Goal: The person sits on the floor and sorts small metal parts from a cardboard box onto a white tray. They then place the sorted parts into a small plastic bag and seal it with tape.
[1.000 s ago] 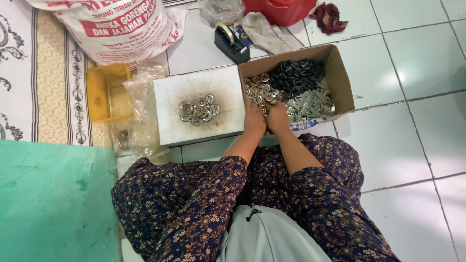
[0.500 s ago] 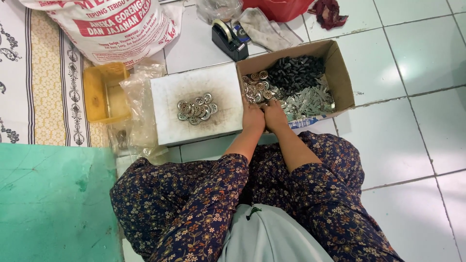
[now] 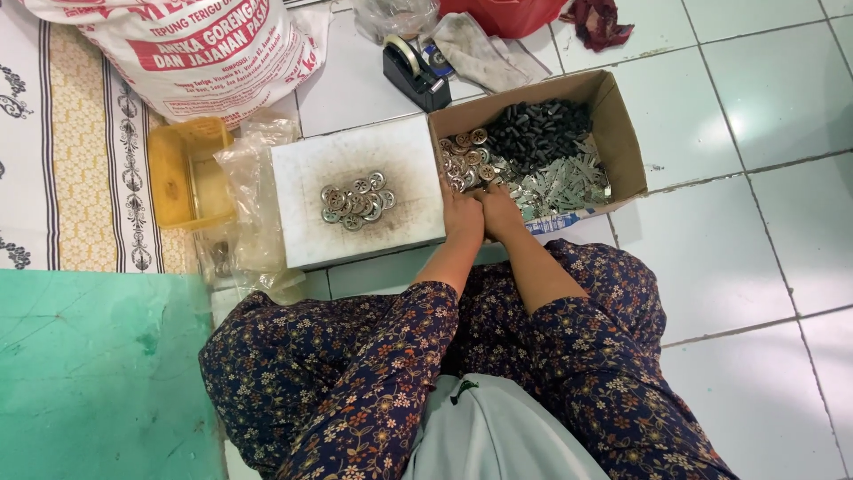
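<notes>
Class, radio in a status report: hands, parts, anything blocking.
Left hand and right hand together at brown cardboard box. Grip unclear. Round silver metal discs piled on white block. Nothing blocking.

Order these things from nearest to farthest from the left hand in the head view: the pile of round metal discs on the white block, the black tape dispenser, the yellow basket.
From the left hand:
1. Pile of round metal discs, to its left on the white block.
2. Black tape dispenser, above it on the floor.
3. Yellow basket, far left.

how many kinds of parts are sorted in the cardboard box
3: round silver discs at its left end by both hands, black cylindrical pieces along the far side, flat silver pieces on the near right. More may lie underneath.
</notes>
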